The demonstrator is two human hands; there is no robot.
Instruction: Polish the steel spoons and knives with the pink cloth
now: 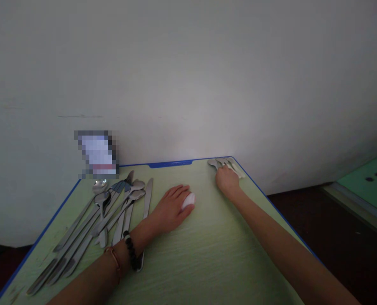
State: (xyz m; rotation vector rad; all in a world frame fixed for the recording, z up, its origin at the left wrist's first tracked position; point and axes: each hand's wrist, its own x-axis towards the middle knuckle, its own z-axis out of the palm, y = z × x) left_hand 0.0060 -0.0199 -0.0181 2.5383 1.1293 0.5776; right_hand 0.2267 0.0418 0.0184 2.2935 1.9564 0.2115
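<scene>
My left hand (174,208) rests low over the middle of the table, palm down. A small white wad (189,201), perhaps cloth or tissue, shows between its thumb and fingers. Near the far right corner, my right hand (227,182) is closed at a spoon (212,162), whose bowl pokes out past the fingers; the handle is hidden. Several more pieces of cutlery (231,163) lie side by side just right of that spoon, partly covered by the hand. Left of my left forearm spreads a loose pile of spoons (104,199) and table knives (148,195).
The green table (188,267) has a blue rim and stands against a grey wall (188,84). A blurred-out device with a bright screen (98,152) leans at the back left. Dark floor (322,220) lies beyond the right edge.
</scene>
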